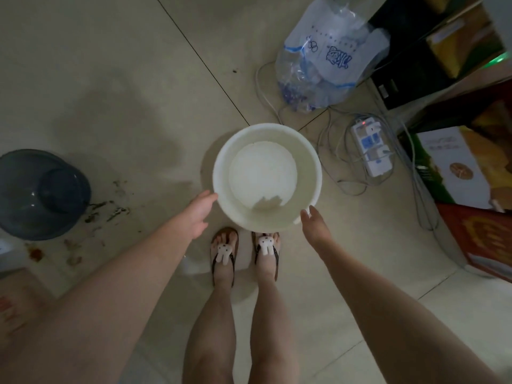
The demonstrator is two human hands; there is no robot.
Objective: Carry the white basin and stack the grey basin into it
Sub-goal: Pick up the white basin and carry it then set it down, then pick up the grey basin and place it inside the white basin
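Reaching down, both hands [197,214] [314,225] flank the white basin [267,173].

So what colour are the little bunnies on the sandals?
The bunnies are white, sitting on dark-strapped sandals. The head view, the only one, shows them.

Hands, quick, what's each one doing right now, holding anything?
Left hand: open, at the white basin's left rim, no closed grasp visible.
Right hand: open, fingers at the basin's right rim, not clearly gripping.
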